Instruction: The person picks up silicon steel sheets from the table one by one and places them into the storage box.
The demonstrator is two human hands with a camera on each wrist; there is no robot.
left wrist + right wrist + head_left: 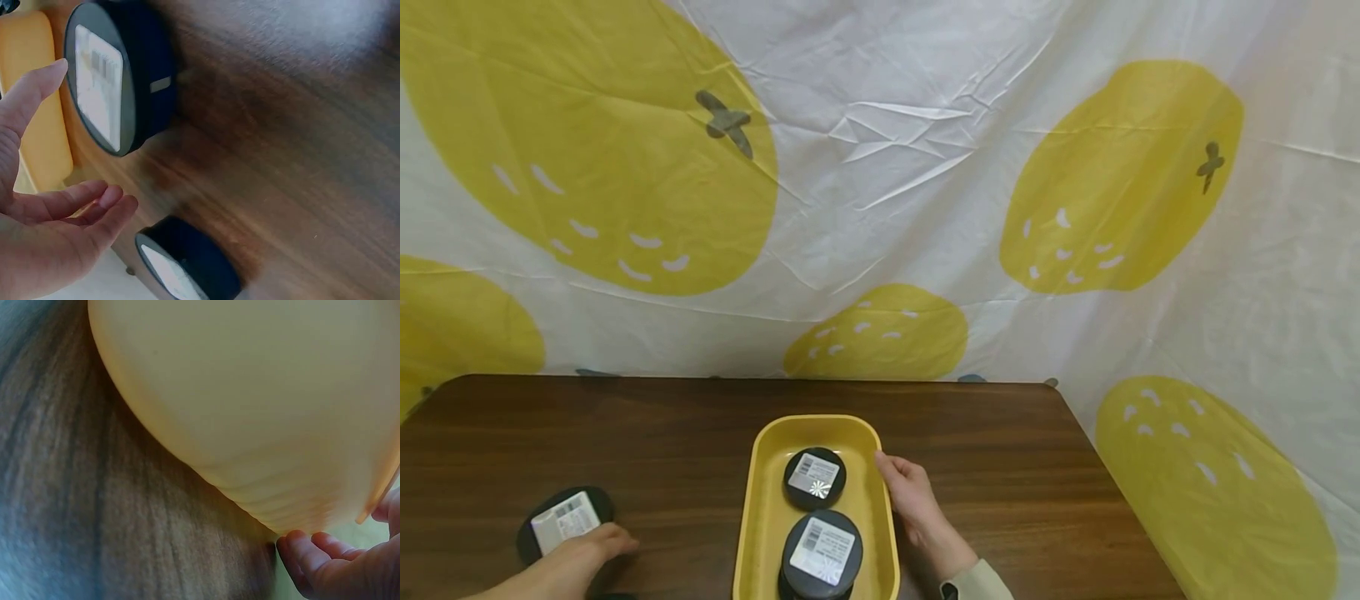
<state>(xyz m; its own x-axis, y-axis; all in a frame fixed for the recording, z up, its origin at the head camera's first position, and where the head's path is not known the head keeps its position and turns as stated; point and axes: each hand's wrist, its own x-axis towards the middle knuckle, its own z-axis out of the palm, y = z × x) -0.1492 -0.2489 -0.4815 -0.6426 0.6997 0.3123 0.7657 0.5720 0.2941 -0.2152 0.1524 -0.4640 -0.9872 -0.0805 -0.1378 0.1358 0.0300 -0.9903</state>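
My left hand is beside a round black container with a white barcode label, which lies on the wooden table. Its thumb is near the label side and its fingers are slightly bent, apart from the container. A second black container lies below those fingertips. With my right hand I hold the right side of a yellow tray, thumb at the rim and fingers against the outer wall. Inside the tray are a black labelled container and a nearer one, with something dark under it.
The dark wooden table ends at a hanging cloth printed with yellow fruit, behind and to the right. The tray's near end is cut off by the bottom of the head view.
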